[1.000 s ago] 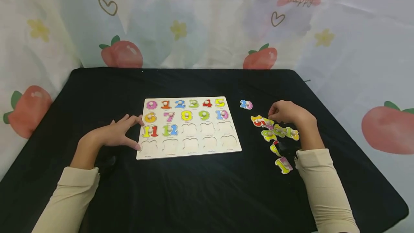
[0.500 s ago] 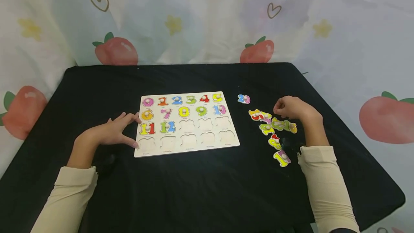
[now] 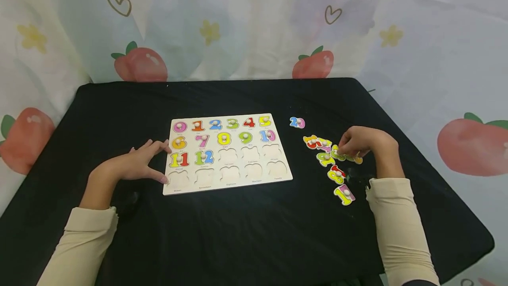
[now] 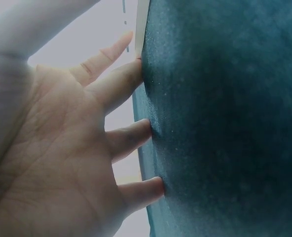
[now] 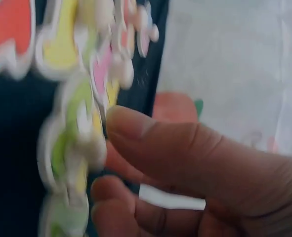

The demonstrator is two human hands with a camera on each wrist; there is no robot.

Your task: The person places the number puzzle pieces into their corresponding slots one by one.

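Note:
A wooden number puzzle board (image 3: 234, 191) lies on the black table, with knobbed numbers 0 to 12 in the upper rows and bare recesses below. My left hand (image 3: 132, 162) rests at its left edge, fingers spread, thumb and fingertips touching the edge. To the right, my right hand (image 3: 367, 144) is over the loose number pieces. In the right wrist view, thumb and bent fingers are beside the knob of a green-and-yellow number piece (image 5: 62, 153), with a gap between thumb and fingers. In the head view the hand partly covers this piece and its neighbour.
A blue-and-pink 20 piece (image 3: 297, 122) lies apart, right of the board. A red-and-yellow piece (image 3: 311, 141), a yellow-green piece (image 3: 325, 159) and a yellow-and-pink piece (image 3: 344, 194) lie near the right hand. A fruit-patterned cloth (image 3: 246, 21) hangs behind the table.
My right hand drew back slightly to the right, then came down onto the green-and-yellow pieces. The left hand stays at the board's edge. The head view has shifted a little.

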